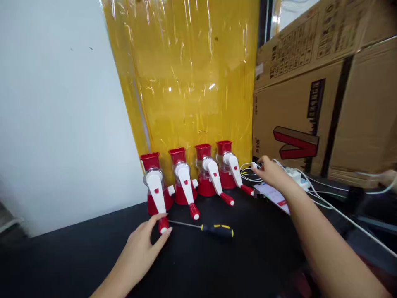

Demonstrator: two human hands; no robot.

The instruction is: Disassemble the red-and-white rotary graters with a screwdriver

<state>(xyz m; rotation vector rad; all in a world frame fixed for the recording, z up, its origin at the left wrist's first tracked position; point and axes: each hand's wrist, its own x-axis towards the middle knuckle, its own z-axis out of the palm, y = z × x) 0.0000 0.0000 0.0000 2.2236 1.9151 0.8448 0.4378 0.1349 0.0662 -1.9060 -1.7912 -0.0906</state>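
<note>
Fingers of left hand point(139, 246) grip red handle point(163, 224) of leftmost grater point(154, 184); right hand point(273, 173) pinches white plug point(254, 165); best hold lightly, handle steady.

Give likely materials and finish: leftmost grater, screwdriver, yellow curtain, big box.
Leftmost grater: probably plastic, smooth, evenly red and white with a clear section.
Screwdriver: slim grey shank looks metal; dark handle, plastic or rubber, unclear.
Yellow curtain: likely flexible plastic, glossy; creases, bright reflections.
Big box: apparently cardboard, matte brown, printed.
</note>
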